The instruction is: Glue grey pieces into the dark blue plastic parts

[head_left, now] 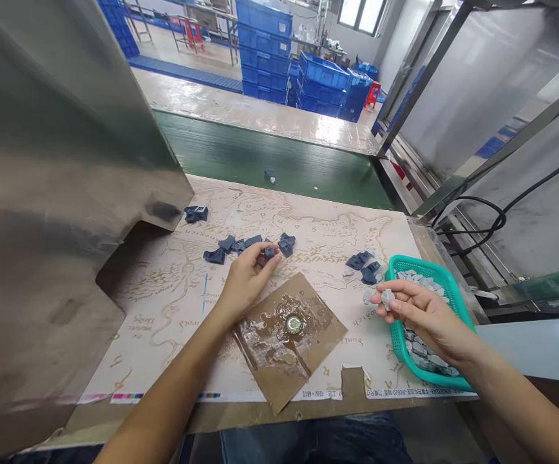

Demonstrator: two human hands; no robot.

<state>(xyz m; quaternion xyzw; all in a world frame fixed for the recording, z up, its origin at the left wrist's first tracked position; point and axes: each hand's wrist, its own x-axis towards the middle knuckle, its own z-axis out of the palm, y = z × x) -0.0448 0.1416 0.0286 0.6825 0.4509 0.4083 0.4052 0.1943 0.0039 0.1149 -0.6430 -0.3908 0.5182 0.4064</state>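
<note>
My left hand (246, 277) is closed in a pinch on a small dark blue plastic part (270, 252), just in front of a row of like dark blue parts (241, 245) lying on the map-printed table cover. My right hand (422, 312) is closed on a small light grey part (387, 298), held above the left rim of a teal basket (395, 332) filled with grey parts. Between the hands lies a brown cardboard square (308, 309) under shiny tape, with a small round metal piece (293, 323) at its middle.
More dark blue parts lie in a small heap (364, 263) left of the basket and one pair (196, 213) by the steel housing (57, 193) on the left. A green conveyor belt (270, 158) runs behind. Black cables (482, 219) hang right. Blue crates (265, 51) stand far back.
</note>
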